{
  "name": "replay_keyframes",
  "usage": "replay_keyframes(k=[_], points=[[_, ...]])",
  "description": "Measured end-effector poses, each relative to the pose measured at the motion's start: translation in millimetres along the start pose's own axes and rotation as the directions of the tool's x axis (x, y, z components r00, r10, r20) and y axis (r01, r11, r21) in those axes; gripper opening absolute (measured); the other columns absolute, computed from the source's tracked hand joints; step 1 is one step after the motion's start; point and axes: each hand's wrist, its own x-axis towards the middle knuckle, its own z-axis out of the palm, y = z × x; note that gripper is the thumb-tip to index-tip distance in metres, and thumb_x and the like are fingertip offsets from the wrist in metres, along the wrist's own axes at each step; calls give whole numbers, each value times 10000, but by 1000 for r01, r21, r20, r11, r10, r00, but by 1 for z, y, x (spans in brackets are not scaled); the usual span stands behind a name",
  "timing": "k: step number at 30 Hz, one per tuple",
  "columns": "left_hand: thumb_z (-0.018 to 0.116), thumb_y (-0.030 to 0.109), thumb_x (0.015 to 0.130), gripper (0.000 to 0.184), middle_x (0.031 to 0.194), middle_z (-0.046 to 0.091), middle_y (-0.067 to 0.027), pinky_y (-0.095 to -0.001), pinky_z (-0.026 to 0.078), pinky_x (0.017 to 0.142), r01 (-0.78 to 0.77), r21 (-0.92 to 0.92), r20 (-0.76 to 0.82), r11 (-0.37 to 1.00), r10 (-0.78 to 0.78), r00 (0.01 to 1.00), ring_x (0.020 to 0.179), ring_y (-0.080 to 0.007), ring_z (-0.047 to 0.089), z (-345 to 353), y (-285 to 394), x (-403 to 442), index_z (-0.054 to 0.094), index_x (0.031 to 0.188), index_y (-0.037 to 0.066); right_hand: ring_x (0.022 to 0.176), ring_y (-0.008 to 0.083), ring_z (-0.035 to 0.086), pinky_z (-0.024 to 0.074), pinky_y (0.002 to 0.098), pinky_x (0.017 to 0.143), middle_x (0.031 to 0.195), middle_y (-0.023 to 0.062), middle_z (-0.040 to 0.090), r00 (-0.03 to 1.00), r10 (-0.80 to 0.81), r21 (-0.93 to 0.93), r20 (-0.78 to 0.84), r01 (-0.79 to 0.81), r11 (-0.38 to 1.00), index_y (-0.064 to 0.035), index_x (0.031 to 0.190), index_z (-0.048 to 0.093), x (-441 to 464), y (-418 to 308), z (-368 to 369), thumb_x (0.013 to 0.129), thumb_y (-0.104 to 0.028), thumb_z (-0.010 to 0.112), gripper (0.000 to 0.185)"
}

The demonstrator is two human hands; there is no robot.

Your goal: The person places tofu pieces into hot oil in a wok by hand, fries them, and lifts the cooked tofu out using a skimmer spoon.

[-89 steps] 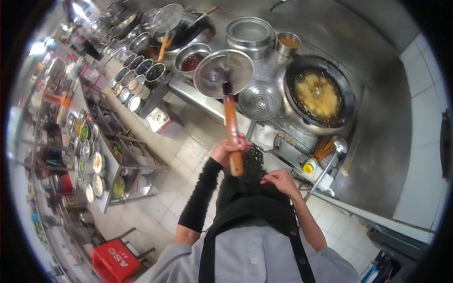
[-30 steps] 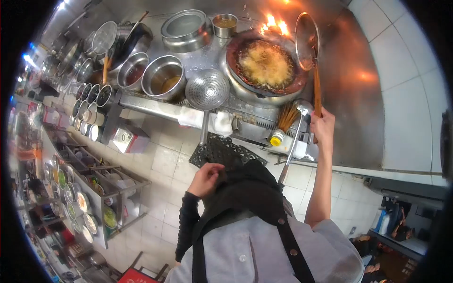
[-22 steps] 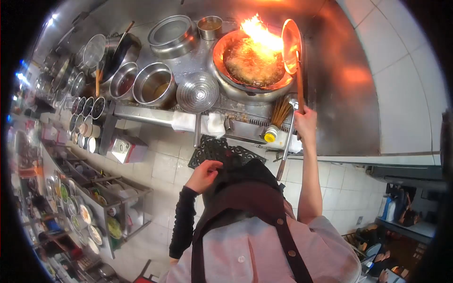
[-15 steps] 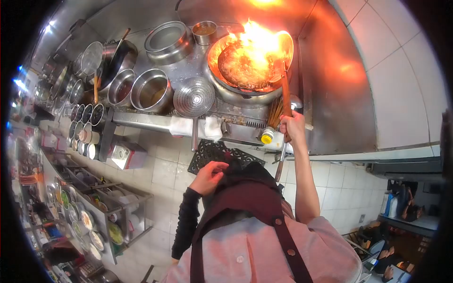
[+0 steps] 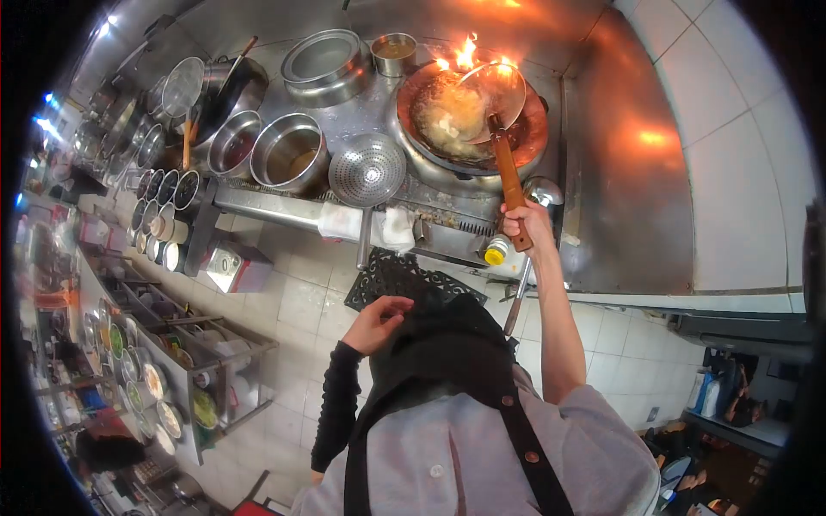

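Note:
My right hand is closed around the wooden handle of a wok. The wok is tilted over the round burner, and a blurred pale mass of food or steam hides part of it. Small flames rise at the far rim. My left hand hangs in front of the black apron, fingers loosely bent and apart, holding nothing. Beside my right hand lies a ladle, its long handle pointing down past my wrist. A yellow-ended object sits just left of that hand.
Left of the burner, a perforated strainer overhangs the stove edge near white cloths. Farther left stand two open pots. A lidded pot and a small pot are behind. A tiled wall borders the right.
The large flames over the wok have shrunk to small ones at the far rim. My right hand and the handle have shifted slightly. My left hand stays nearly still.

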Motion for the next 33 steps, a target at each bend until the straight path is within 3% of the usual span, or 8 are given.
replay_keyframes(k=[7, 13, 16, 24, 26, 29, 32, 33], points=[[602, 55, 982, 308, 1208, 707, -73, -361, 520, 981, 108, 26, -55, 994, -106, 993, 1128, -197, 653, -3, -26, -4, 657, 1285, 53, 458, 63, 428, 287, 248, 393, 605, -1, 488, 985, -153, -478, -85, 94, 873, 10, 859, 601, -33, -21, 8, 807, 80, 556, 99], [602, 71, 981, 303, 1205, 710, -88, -378, 532, 970, 128, 69, -52, 989, -125, 991, 1122, -219, 665, 1, -28, -3, 654, 1278, 44, 466, 49, 404, 271, 244, 396, 601, -22, 475, 960, -229, -617, -160, 84, 783, -7, 884, 605, -54, -45, 33, 805, 70, 543, 127], [603, 71, 978, 293, 1194, 715, -100, -375, 540, 956, 123, 102, -76, 987, -116, 990, 1110, -221, 675, 4, -27, -1, 660, 1264, 38, 443, 57, 419, 294, 278, 400, 575, -31, 485, 945, -291, -615, -151, 141, 776, -19, 955, 687, -52, -47, 20, 846, 10, 608, 137], [623, 84, 969, 272, 1079, 747, -99, -338, 550, 916, 190, 190, -231, 963, -145, 962, 1019, -197, 701, -19, -66, -4, 693, 1221, 12, 489, 120, 484, 380, 345, 490, 545, 45, 506, 815, -554, -885, -171, 120, 451, -29, 1101, 739, -55, -61, 1, 825, -59, 611, 306], [660, 147, 978, 327, 1023, 729, -82, -311, 545, 818, 296, -43, -327, 954, -293, 898, 917, -147, 661, -33, -83, 9, 676, 1276, 11, 487, 133, 488, 394, 349, 502, 557, 71, 528, 772, -622, -910, -133, 153, 385, -25, 1059, 735, -43, -57, -6, 821, -51, 592, 279], [635, 234, 1015, 378, 1108, 707, -93, -355, 549, 799, 227, -481, -389, 847, -438, 810, 944, -186, 654, -45, -110, 43, 599, 1320, 14, 468, 143, 496, 400, 345, 485, 603, 89, 589, 783, -615, -945, -91, 128, 302, 16, 932, 706, -31, -51, -20, 815, -24, 555, 195], [613, 263, 1028, 353, 1158, 693, -113, -395, 552, 833, 147, -800, -271, 581, -570, 775, 965, -228, 659, -47, -93, 75, 566, 1276, 17, 481, 81, 474, 335, 264, 401, 591, -10, 504, 878, -398, -724, -265, 91, 684, 1, 967, 679, -53, -48, 13, 844, 36, 555, 178], [607, 261, 1029, 329, 1162, 692, -119, -402, 550, 849, 114, -862, -216, 494, -561, 799, 974, -240, 661, -49, -102, 87, 566, 1248, 18, 468, 89, 454, 326, 263, 394, 616, 17, 513, 902, -314, -615, -296, 71, 785, 35, 943, 636, -57, -43, 16, 815, 73, 536, 167]])
